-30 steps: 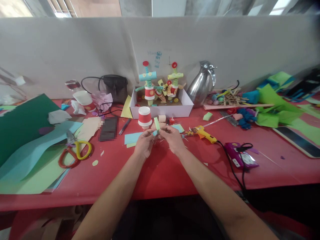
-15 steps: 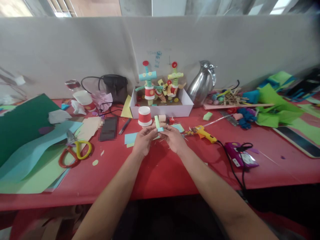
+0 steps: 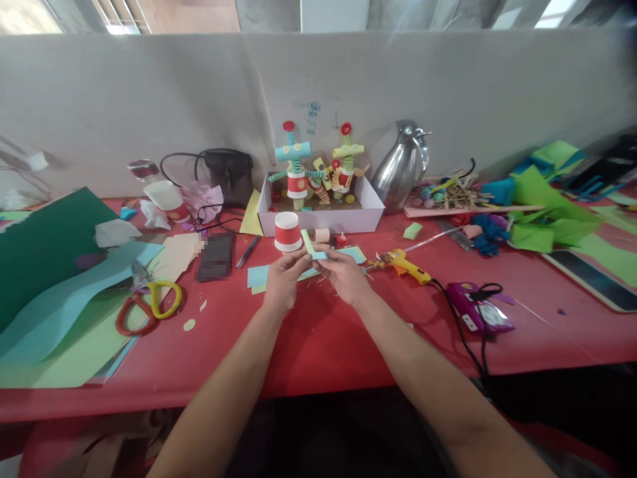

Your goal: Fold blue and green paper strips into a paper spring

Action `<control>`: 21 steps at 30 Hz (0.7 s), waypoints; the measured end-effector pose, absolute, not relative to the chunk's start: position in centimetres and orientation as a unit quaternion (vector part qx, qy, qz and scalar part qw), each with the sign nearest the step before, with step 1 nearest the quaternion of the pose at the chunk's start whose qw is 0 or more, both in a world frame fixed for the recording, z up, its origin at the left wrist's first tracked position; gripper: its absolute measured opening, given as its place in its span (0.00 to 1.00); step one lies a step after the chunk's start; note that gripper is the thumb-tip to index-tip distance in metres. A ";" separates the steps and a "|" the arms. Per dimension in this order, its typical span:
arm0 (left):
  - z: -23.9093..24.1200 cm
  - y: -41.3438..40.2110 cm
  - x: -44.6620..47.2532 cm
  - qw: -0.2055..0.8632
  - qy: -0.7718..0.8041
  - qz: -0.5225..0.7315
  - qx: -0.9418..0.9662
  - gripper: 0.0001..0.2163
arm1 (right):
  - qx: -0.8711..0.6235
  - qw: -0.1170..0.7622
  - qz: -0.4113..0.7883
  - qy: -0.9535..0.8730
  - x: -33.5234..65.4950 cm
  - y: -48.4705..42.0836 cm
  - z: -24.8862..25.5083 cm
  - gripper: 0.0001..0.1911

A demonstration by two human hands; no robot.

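Head view: pinching a narrow light-green paper strip (image 3: 306, 240) and light-blue paper strip (image 3: 319, 255) together in the close-set fingers of bare left hand (image 3: 283, 280) and right hand (image 3: 348, 279), above a red-covered table (image 3: 318, 352), apparently to keep their corner aligned.

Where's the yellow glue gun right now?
Head view, right of centre: the yellow glue gun lies on the red table, between the right hand and the purple device.

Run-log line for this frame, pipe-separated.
left hand: pinching green strip | right hand: pinching blue strip | strips: meeting at angle | beyond: paper cup | right: glue gun on red table
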State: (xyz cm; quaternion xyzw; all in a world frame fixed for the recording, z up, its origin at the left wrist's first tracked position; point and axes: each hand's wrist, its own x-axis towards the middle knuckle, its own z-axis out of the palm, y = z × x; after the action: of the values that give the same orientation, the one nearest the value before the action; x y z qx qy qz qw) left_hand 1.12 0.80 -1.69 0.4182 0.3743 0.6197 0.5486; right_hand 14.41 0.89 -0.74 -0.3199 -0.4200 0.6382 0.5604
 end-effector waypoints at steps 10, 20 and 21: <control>-1.6 0.2 2.0 0.565 0.333 0.640 0.400 0.10 | -0.381 0.593 0.522 -0.481 13.9 0.6 -1.1 0.17; -0.9 0.2 1.1 0.558 0.315 0.626 0.444 0.11 | -0.363 0.610 0.365 -0.601 14.5 0.3 -0.6 0.13; -0.9 0.2 1.2 0.552 0.312 0.632 0.446 0.11 | -0.360 0.611 0.380 -0.594 14.5 0.3 -0.7 0.14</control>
State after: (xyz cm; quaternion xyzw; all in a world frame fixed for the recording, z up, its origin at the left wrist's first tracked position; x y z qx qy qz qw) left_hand 1.17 0.15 -0.95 0.4459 0.3120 0.6317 0.5521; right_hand 14.47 0.32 -0.66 -0.3601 -0.5939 0.3798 0.6111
